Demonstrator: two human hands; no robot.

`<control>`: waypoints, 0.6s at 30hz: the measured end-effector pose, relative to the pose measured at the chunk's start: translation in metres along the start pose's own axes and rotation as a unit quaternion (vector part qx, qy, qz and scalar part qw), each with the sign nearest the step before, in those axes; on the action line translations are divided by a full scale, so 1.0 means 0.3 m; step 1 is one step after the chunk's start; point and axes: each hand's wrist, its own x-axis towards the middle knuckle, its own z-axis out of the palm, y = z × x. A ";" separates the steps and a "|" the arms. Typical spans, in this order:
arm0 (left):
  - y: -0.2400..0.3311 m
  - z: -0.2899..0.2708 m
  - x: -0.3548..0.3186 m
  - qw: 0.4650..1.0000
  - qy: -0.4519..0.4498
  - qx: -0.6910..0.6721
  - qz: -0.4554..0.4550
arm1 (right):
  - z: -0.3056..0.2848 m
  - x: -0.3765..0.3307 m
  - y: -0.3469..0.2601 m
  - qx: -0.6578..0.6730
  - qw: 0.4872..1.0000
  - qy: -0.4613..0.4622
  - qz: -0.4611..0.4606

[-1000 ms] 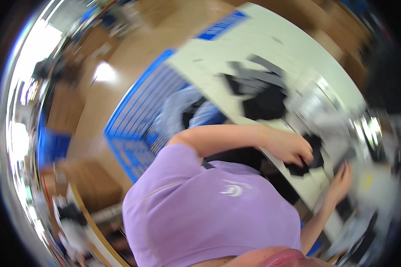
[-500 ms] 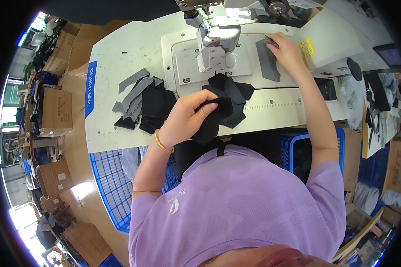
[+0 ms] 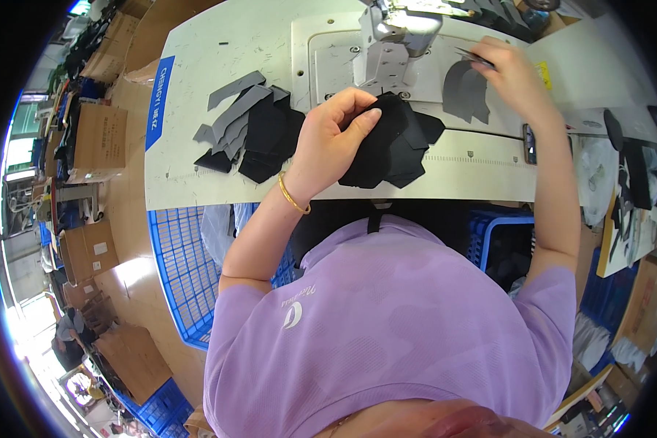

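My left hand (image 3: 336,139), with a gold bangle at its wrist, pinches the upper edge of a black fabric piece (image 3: 369,157). That piece lies over other black cut pieces (image 3: 412,150) at the table's front edge, just below the sewing machine head (image 3: 398,44). Right of the machine, my right hand (image 3: 515,77) is closed around a slim dark tool (image 3: 482,61) with fine pointed tips; snips or tweezers, I cannot tell which. Its tips are above a curved grey piece (image 3: 466,91) lying on the machine bed.
Left on the white table (image 3: 197,186) lies a fanned pile of grey and black pieces (image 3: 259,128). Blue plastic baskets (image 3: 182,270) stand below the front edge on both sides. A phone-like dark device (image 3: 529,144) is by my right forearm. Cardboard boxes (image 3: 98,139) line the left.
My left hand has brought the black piece forward onto the other black pieces. My right hand keeps the dark tool near the grey piece, which is turned differently. The whole view has shifted.
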 end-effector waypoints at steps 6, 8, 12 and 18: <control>-0.005 0.025 0.018 0.998 0.034 -0.048 0.024 | -0.182 -0.112 -0.164 0.309 0.934 0.017 0.180; -0.029 0.029 0.032 0.998 0.042 -0.029 0.038 | -0.148 -0.114 -0.263 0.607 0.777 0.105 0.129; -0.012 0.047 0.016 0.978 0.106 0.119 0.135 | -0.007 -0.099 -0.473 0.654 0.714 0.059 0.242; -0.019 0.093 -0.004 0.986 0.107 -0.034 0.119 | 0.144 -0.088 -0.508 0.608 0.734 0.205 0.224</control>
